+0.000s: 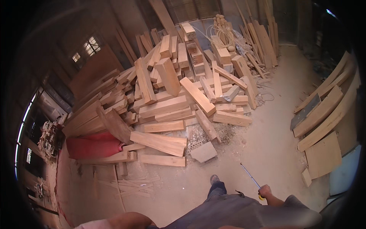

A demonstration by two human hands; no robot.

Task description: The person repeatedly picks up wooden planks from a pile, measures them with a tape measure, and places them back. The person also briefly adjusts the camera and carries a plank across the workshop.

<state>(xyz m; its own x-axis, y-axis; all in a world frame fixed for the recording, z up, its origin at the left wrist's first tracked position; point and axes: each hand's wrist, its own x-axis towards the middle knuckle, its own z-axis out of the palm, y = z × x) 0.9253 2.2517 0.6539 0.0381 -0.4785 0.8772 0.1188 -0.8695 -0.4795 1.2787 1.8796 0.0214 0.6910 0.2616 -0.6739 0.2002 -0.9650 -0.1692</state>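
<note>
Tape measure [261, 197] is being clamped in right hand [265, 191], 4–5 o'clock, blade [251, 176] being held toward 11. Timber pile [164, 107] being faced at 12. Left hand being hidden, grip can't be told.

Right fingers [264, 190] around extended tape measure [250, 175], heaped timber [164, 107], red sheet [93, 147]

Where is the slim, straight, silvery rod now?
In the head view's lower right, the silvery rod is held in the right hand, right of the greyish shoe.
</note>
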